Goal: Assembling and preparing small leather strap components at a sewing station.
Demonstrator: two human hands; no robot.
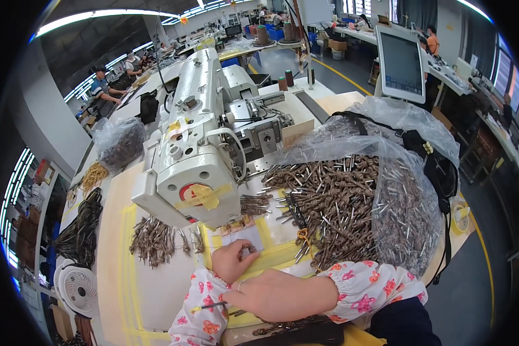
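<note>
The sewing machine (196, 167) stands in front of me, its head over a taped work plate. My left hand (233, 259) is below the head, fingers curled on a short brown cord piece (248, 249), partly hidden by them. Crossing over my left wrist, my right hand (279, 294) is closed, and a thin dark tool with a yellowish end (210, 305) sticks out from its fingers over the left sleeve. Its exact kind is unclear. Left of my hands lies a bunch of knotted brown cords with metal tips (153, 241). A smaller bundle (255, 204) lies behind my left hand.
A large heap of brown metal-tipped cords (340, 202) spills from a clear plastic bag (409, 202) on the right. A screen (401, 63) stands behind it. At the left are a white fan (78, 288) and another filled bag (118, 138). People work at far tables.
</note>
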